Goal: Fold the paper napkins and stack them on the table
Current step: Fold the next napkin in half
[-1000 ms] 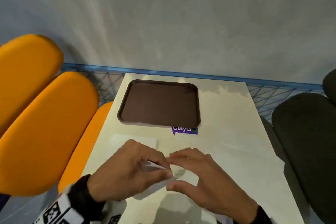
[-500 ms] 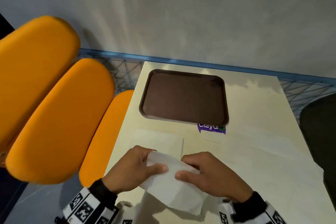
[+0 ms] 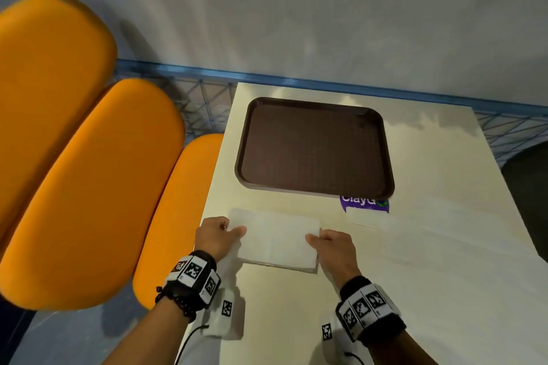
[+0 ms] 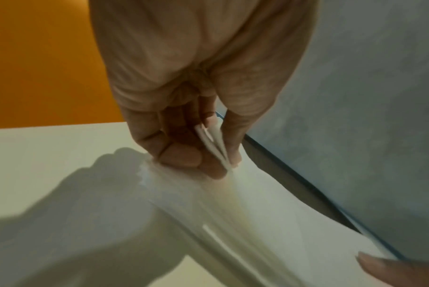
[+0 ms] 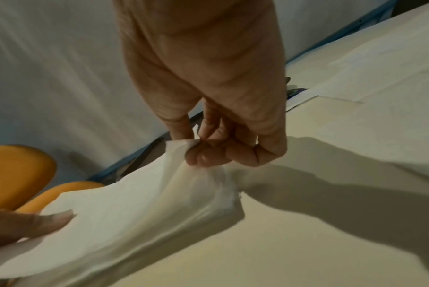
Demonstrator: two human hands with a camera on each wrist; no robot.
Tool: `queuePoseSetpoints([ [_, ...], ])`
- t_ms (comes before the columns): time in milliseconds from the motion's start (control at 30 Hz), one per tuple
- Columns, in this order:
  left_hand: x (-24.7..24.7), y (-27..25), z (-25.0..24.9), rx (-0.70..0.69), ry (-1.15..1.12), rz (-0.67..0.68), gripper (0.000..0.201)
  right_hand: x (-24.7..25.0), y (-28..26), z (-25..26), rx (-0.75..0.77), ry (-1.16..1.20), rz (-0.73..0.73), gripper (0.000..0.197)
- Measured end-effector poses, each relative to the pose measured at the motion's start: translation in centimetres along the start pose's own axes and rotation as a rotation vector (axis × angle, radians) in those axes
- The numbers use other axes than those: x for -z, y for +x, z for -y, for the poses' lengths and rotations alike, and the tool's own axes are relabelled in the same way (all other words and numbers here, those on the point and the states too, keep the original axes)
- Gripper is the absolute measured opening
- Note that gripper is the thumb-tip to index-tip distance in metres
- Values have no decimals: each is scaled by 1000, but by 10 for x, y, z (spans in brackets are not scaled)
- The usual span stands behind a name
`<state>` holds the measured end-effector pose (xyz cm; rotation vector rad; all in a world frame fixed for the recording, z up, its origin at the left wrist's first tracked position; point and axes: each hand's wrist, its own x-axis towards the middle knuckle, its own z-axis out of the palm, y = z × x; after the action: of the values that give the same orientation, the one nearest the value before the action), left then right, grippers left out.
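My left hand (image 3: 218, 235) and right hand (image 3: 333, 247) each hold in a pinching grip one end of the white folded paper napkin (image 3: 277, 241) above the cream surface (image 3: 430, 275).

white paper napkin (image 3: 277, 238), folded, several layers, stretched flat and level just above worktop (image 3: 415, 290), near side of brown tray (image 3: 314, 148), both short ends pinched, more napkins (image 3: 415, 231) flat right of it

The tray (image 3: 315, 148) hides the top of the purple sticker (image 3: 365, 205), and motion blurs the napkin (image 4: 233, 203).

Brown tray (image 3: 315, 149), orange chairs (image 3: 89, 187) alongside.
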<state>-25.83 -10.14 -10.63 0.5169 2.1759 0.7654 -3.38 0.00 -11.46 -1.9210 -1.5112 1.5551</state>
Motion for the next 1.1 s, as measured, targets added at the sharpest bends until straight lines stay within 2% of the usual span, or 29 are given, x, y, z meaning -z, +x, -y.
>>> queuePoseSetpoints([
  [67, -5, 6, 7, 0, 58, -65, 43, -4, 3, -2, 13, -51, -76, 36],
  [233, -4, 12, 12, -51, 54, -146, 16, -9, 7, -5, 29, -158, -131, 26],
  [267, -3, 10, 9, -69, 47, -175, 12, -9, 5, -6, 60, -203, -153, 28],
  [300, -4, 8, 9, -105, 61, -215, 17, -9, 1, -9, 141, -278, -193, 30],
  [367, -8, 4, 11, -315, 225, -248, 39, -12, -8, -12, 409, -505, -250, 30],
  [433, -23, -5, 11, -618, 437, -114, 47, -21, -17, -11, 630, -746, -130, 43],
  [467, -31, -9, 11, -702, 532, 0, 50, -28, -20, -9, 681, -840, -25, 52],
  [533, -46, -11, 12, -673, 720, 202, 58, -35, -19, -7, 649, -937, 117, 62],
  [600, -53, -7, 14, -573, 836, 276, 65, -35, -17, -9, 599, -957, 173, 64],
  [733, -54, -2, 14, -488, 993, 264, 87, -24, -19, -3, 582, -946, 224, 60],
  [800, -55, -7, 9, -471, 1017, 223, 104, -10, -24, 5, 565, -841, 221, 55],
  [867, -61, -19, -3, -538, 1032, 184, 113, 14, -24, 3, 495, -666, 152, 45],
  [900, -67, -28, -11, -594, 1026, 180, 112, 30, -23, -5, 459, -584, 107, 39],
  [967, -86, -49, -34, -684, 972, 235, 91, 70, -21, -30, 395, -510, 31, 25],
  [1033, -114, -71, -59, -763, 852, 366, 62, 116, -18, -66, 296, -493, -52, 16],
  [1100, -145, -92, -82, -851, 785, 490, 49, 165, -19, -99, 143, -489, -122, 16],
])
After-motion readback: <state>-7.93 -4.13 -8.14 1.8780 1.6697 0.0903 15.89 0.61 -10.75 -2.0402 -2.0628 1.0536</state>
